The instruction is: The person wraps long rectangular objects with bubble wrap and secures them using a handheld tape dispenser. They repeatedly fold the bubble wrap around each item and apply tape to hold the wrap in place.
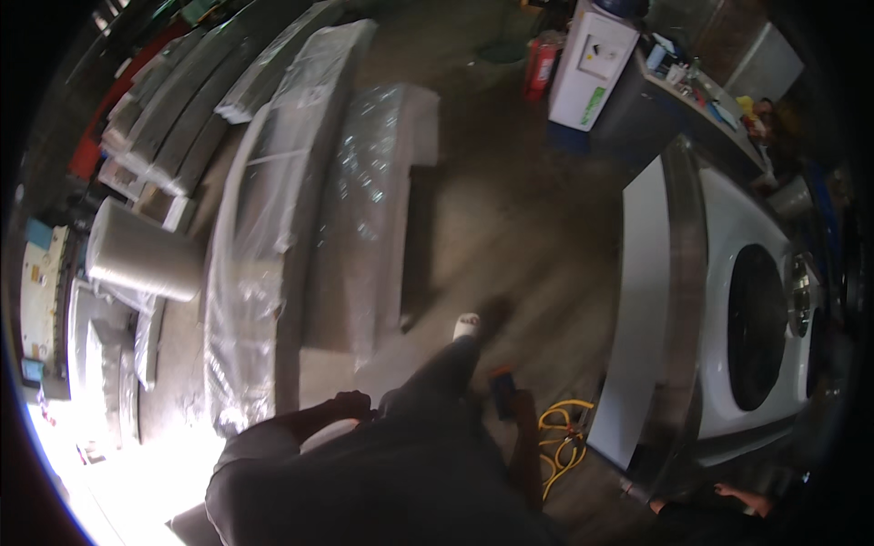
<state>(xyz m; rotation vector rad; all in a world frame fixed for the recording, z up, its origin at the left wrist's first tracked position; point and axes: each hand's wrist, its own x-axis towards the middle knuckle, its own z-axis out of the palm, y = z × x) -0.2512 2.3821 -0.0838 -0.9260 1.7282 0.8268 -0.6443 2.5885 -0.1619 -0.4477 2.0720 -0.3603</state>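
1. The left hand (351,403) hangs by the hip at 7 o'clock. It is too dark to tell whether it is open or closed, and it seems to carry nothing. The right hand (521,414), at 5 o'clock, is wrapped around a small dark device (501,386) with an orange edge, which sits just above the hand.
2. At 9 o'clock a grey roll (141,252) lies beside long panels (264,246) wrapped in clear film.
3. In the middle, a white shoe (466,325) steps onto the bare floor (510,218).
4. A yellow cable (560,439) is coiled on the floor just right of the right hand. Carrying the device well likely means gripping it firmly and stepping left of the coil.
5. At 3 o'clock a white washer (756,328) stands close by, so the path between it and the panels looks narrow.
6. At 1 o'clock are a red extinguisher (541,65) and a cluttered desk (701,100).
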